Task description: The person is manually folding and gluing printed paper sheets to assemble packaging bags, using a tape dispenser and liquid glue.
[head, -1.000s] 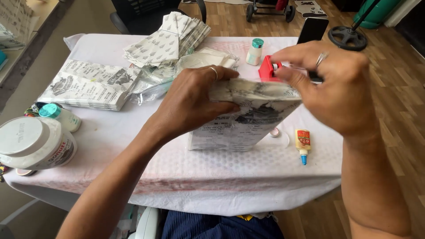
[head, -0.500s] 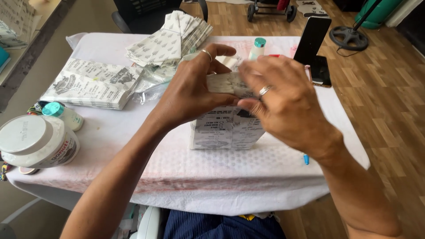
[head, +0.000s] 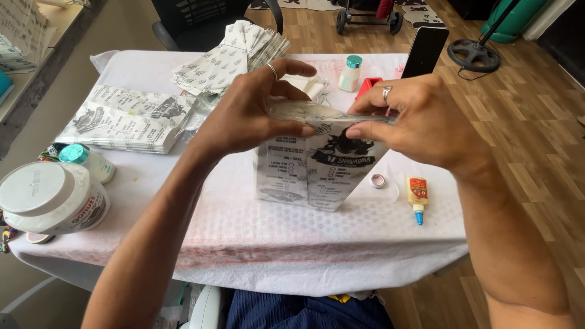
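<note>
Right hand (head: 420, 125): shifted off the top of the paper bag (head: 314, 164) to its right edge, grip now pinching the folded top; red item (head: 368, 87) released, glue tube (head: 417, 194) uncovered.

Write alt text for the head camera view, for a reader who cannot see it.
Both hands, left hand and right hand, pinch the folded top of an upright printed paper bag on a white-covered table. A small glue bottle lies to its right; flat bags are stacked left.

Home room: wood floor (head: 524, 116), cloth-covered table (head: 317, 244), office chair (head: 201, 24), fan base (head: 473, 55).
</note>
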